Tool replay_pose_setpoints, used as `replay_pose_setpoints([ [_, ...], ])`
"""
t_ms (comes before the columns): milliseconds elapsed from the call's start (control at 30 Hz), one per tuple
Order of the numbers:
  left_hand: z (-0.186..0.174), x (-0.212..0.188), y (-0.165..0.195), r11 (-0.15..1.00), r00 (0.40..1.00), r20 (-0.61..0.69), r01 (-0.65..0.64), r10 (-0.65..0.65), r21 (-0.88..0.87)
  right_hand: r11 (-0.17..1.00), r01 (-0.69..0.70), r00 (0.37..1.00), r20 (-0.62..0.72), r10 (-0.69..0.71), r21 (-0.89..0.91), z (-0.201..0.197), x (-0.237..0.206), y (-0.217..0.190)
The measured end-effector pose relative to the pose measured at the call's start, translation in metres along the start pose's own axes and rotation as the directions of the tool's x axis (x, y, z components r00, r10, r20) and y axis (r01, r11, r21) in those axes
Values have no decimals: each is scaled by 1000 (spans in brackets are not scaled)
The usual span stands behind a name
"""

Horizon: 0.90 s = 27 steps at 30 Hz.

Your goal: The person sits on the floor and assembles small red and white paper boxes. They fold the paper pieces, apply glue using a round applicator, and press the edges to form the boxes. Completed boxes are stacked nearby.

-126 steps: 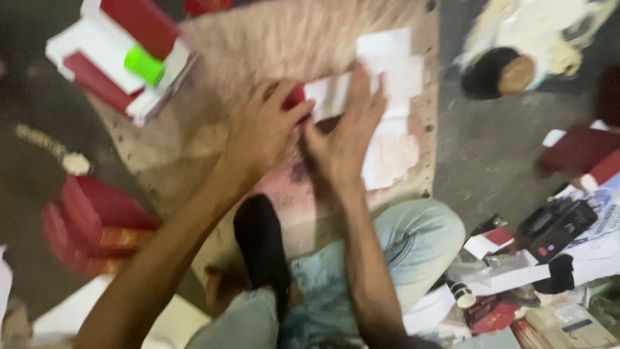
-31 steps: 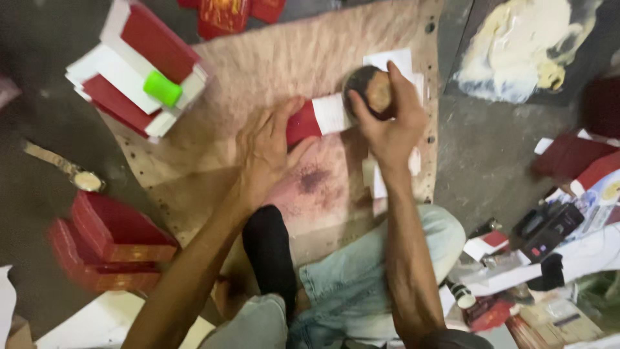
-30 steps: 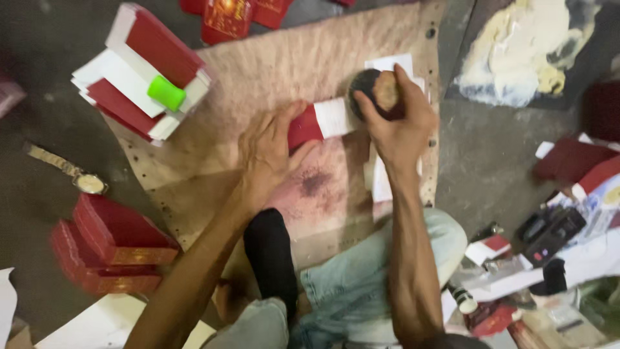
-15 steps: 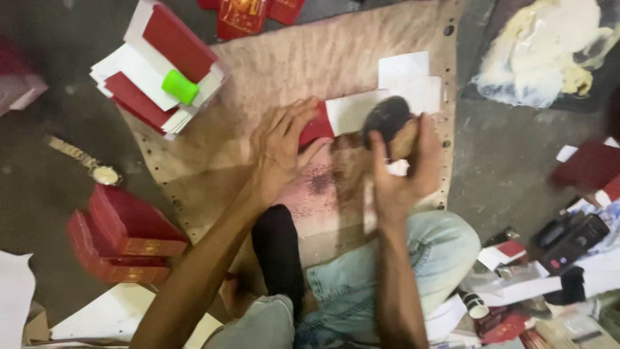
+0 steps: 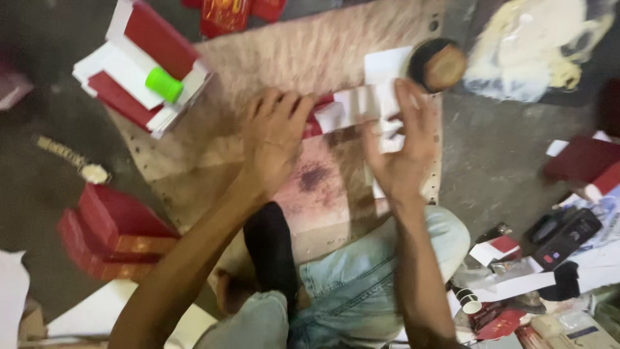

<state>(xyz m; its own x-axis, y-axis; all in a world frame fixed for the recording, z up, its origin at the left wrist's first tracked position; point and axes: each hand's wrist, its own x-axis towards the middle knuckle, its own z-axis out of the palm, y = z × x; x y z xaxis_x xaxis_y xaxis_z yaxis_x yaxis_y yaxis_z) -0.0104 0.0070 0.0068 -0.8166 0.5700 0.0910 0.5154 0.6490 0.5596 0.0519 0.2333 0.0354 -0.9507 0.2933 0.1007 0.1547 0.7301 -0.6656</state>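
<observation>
My left hand (image 5: 274, 139) lies flat, fingers spread, on a red-and-white folded card strip (image 5: 349, 110) that rests on a worn brown board (image 5: 290, 58). My right hand (image 5: 403, 152) hovers just right of the strip with fingers apart and nothing in it. A round dark brush (image 5: 438, 64) with a tan top sits on the board's far right corner, beyond my right fingertips. White paper sheets (image 5: 386, 68) lie under and beside the strip.
A stack of red-and-white cards with a green cap (image 5: 145, 68) lies at the far left. Red boxes (image 5: 106, 236) sit near left. A white glue smear (image 5: 536, 48) covers the floor far right. Clutter and a black device (image 5: 562, 236) sit right. My jeans knee (image 5: 361, 278) is below.
My right hand held the round brush over the strip, then set it down at the board's far right corner and came back empty. The left hand stayed on the strip.
</observation>
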Motion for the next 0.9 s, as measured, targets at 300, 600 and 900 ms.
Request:
replay_pose_setpoints([
  [300,-11,5,6,813,965,229,235,-128,-534,996,45,998,42,-49,82,17,-23,-19],
  [600,-4,20,17,650,931,173,351,-322,-674,724,-504,854,148,498,470,-14,-24,3],
  [900,24,64,28,997,923,381,70,-62,-7,392,-201,795,-84,600,898,-68,-9,63],
])
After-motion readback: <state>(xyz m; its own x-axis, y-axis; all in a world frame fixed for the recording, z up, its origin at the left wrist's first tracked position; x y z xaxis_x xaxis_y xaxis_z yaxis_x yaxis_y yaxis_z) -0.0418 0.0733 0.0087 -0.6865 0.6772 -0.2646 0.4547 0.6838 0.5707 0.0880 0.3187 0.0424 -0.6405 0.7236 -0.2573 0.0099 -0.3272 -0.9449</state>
